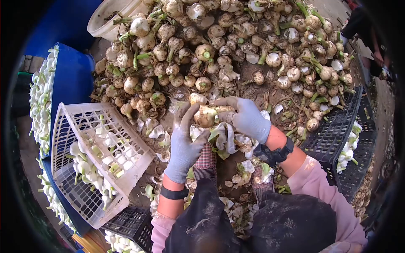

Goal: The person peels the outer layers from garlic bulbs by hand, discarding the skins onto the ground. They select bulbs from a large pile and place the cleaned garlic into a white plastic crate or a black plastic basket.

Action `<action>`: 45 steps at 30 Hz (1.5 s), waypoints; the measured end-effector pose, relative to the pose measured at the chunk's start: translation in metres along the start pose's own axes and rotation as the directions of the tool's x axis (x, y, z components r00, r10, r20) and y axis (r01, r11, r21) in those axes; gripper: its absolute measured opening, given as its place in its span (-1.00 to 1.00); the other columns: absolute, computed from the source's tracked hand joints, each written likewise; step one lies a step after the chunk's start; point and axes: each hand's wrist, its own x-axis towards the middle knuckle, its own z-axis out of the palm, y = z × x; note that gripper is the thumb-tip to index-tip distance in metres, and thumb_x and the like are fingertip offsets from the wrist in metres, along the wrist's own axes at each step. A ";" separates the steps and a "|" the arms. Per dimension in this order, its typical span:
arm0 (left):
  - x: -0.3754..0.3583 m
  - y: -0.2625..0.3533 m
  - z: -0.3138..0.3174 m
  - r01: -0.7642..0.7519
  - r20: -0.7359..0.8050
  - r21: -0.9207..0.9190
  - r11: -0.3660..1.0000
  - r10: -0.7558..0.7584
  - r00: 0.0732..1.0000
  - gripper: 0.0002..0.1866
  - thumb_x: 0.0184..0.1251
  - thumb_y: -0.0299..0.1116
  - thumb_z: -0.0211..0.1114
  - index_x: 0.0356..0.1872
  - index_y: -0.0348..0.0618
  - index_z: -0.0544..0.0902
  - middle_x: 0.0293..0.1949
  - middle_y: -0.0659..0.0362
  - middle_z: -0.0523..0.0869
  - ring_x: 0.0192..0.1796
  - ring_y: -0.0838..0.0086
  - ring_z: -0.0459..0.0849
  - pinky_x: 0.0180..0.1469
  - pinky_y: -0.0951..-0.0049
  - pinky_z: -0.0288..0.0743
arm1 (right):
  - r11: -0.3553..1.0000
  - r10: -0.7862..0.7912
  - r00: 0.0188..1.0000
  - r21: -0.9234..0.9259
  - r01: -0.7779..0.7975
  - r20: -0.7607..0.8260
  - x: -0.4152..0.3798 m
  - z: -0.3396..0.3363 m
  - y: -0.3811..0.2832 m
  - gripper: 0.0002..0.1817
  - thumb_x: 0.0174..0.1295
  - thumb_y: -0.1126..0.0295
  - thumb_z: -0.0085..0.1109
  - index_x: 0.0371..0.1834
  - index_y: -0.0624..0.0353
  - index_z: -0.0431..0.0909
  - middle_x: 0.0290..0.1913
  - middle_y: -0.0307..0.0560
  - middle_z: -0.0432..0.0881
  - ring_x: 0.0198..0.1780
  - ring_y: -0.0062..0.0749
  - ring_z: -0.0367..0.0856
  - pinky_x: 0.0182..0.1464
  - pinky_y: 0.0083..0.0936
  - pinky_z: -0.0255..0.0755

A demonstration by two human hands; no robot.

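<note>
Between my gloved hands is a soil-stained garlic bulb [205,118], its stalk pointing right. My left hand [184,145] holds the bulb from the left, fingers bent against its side and thumb below. My right hand [248,117] pinches the stalk end, fingers curled around it. Another bulb [197,98] lies just beyond the held one. Loose strips of peeled skin [227,139] lie beneath my hands, near my checked shoes [205,157].
A large heap of unpeeled bulbs [202,52] spreads ahead. To the left, a tilted white crate [130,181] holds peeled white bulbs, beside a blue container [71,80]. A black crate [335,139] stands at right. A white bucket [103,27] is at the back; another person [367,42] is upper right.
</note>
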 end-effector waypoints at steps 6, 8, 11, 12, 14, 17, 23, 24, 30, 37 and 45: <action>-0.023 0.000 0.028 0.328 0.151 -0.370 0.869 -0.292 0.944 -0.25 -0.10 -0.45 0.59 0.18 -0.34 0.40 0.04 0.08 0.58 0.07 0.45 0.58 0.13 0.44 0.50 | 0.781 0.229 0.970 0.577 -0.237 0.088 -0.028 0.007 -0.016 -0.61 0.34 0.15 0.17 -0.17 0.36 0.61 -0.34 -0.03 0.67 -0.30 -0.52 0.59 -0.26 -0.49 0.51; -0.023 0.008 0.028 0.139 0.047 -0.123 0.983 -0.134 0.990 -0.27 -0.15 -0.37 0.63 0.12 -0.32 0.48 -0.02 0.06 0.62 0.01 0.42 0.63 0.08 0.44 0.53 | 0.938 0.300 0.951 0.157 -0.309 0.078 -0.029 0.019 0.004 -0.55 0.35 0.07 0.15 -0.30 0.35 0.61 -0.50 -0.07 0.64 -0.44 -0.52 0.55 -0.40 -0.42 0.46; -0.022 0.013 0.025 0.099 0.045 0.052 0.994 -0.101 0.994 -0.33 -0.18 -0.34 0.64 0.04 -0.28 0.55 -0.01 -0.01 0.63 0.01 0.34 0.65 0.07 0.41 0.53 | 0.945 0.203 0.979 0.258 -0.203 0.026 -0.034 0.025 0.009 -0.54 0.30 0.09 0.17 -0.38 0.40 0.56 -0.59 0.20 0.55 -0.52 -0.20 0.59 -0.43 -0.28 0.41; -0.020 0.015 0.024 0.047 0.023 0.082 0.996 -0.049 0.999 -0.34 -0.19 -0.33 0.64 0.02 -0.27 0.57 -0.01 -0.03 0.63 0.01 0.32 0.66 0.06 0.41 0.53 | 0.958 0.233 0.972 0.165 -0.236 0.039 -0.036 0.022 0.009 -0.57 0.28 0.13 0.18 -0.38 0.41 0.55 -0.57 0.30 0.53 -0.49 -0.06 0.62 -0.43 -0.24 0.41; -0.021 0.016 0.024 0.059 0.072 0.067 0.996 -0.064 0.995 -0.35 -0.16 -0.39 0.62 0.05 -0.28 0.53 -0.03 0.00 0.63 0.02 0.33 0.64 0.06 0.42 0.53 | 0.967 0.213 0.977 0.140 -0.212 0.012 -0.035 0.020 0.000 -0.63 0.24 0.21 0.18 -0.39 0.42 0.55 -0.54 0.36 0.50 -0.41 0.18 0.61 -0.40 -0.15 0.41; -0.020 0.019 0.020 0.517 0.292 -0.694 0.501 -0.461 0.838 -0.33 0.00 -0.50 0.46 0.19 -0.42 0.37 -0.08 0.08 0.64 -0.09 0.41 0.68 -0.09 0.43 0.62 | 0.963 0.237 0.971 -0.123 -0.240 -0.045 -0.044 0.007 -0.015 -0.66 0.22 0.22 0.20 -0.35 0.37 0.56 -0.50 0.28 0.56 -0.39 0.19 0.61 -0.37 -0.12 0.43; -0.021 0.005 0.021 0.547 0.509 -0.836 -0.032 -0.418 0.753 -0.33 0.29 -0.20 0.29 0.38 -0.13 0.26 -0.11 0.06 0.65 -0.42 0.55 0.65 -0.52 0.67 0.49 | 0.889 -0.293 0.949 -0.397 0.226 -0.117 -0.050 0.014 0.003 -0.71 0.25 0.23 0.21 -0.19 0.28 0.58 -0.34 0.11 0.67 -0.38 -0.08 0.66 -0.34 -0.26 0.50; -0.023 0.005 0.024 0.546 0.503 -0.838 -0.028 -0.427 0.751 -0.33 0.29 -0.20 0.29 0.38 -0.13 0.26 -0.11 0.06 0.65 -0.42 0.55 0.65 -0.52 0.67 0.49 | 1.000 0.002 0.999 -0.016 -0.003 -0.048 -0.051 0.008 -0.001 -0.71 0.26 0.24 0.21 -0.17 0.28 0.58 -0.34 0.03 0.67 -0.39 -0.24 0.65 -0.34 -0.34 0.50; -0.044 -0.024 0.027 0.355 0.283 -0.313 0.881 -0.271 0.920 -0.23 0.37 -0.24 0.25 0.48 -0.22 0.06 0.08 0.19 0.55 -0.07 0.63 0.52 0.01 0.59 0.45 | 0.735 0.377 0.902 0.525 -0.430 0.211 -0.047 0.019 0.000 -0.79 0.29 0.44 0.16 -0.14 0.40 0.59 -0.32 -0.12 0.69 -0.37 -0.57 0.61 -0.33 -0.56 0.51; -0.033 -0.006 0.022 0.151 -0.088 -0.161 0.975 -0.167 0.982 -0.67 0.36 -0.34 0.21 0.09 -0.26 0.56 -0.04 0.05 0.66 -0.05 0.39 0.65 0.01 0.44 0.51 | 0.882 0.245 0.958 0.377 -0.283 0.146 -0.066 0.030 -0.008 -0.80 0.33 0.47 0.11 -0.11 0.41 0.57 -0.27 -0.13 0.69 -0.31 -0.57 0.62 -0.24 -0.57 0.52; -0.038 0.011 0.015 0.516 0.263 -0.759 0.397 -0.538 0.801 -0.81 0.28 -0.45 0.31 -0.18 -0.34 0.57 0.01 0.11 0.60 -0.13 0.52 0.65 -0.04 0.53 0.57 | 0.945 0.183 0.977 -0.292 -0.146 0.105 -0.057 0.019 0.015 -0.78 0.19 0.35 0.24 -0.16 0.23 0.63 -0.38 0.10 0.68 -0.30 -0.15 0.68 -0.21 -0.29 0.51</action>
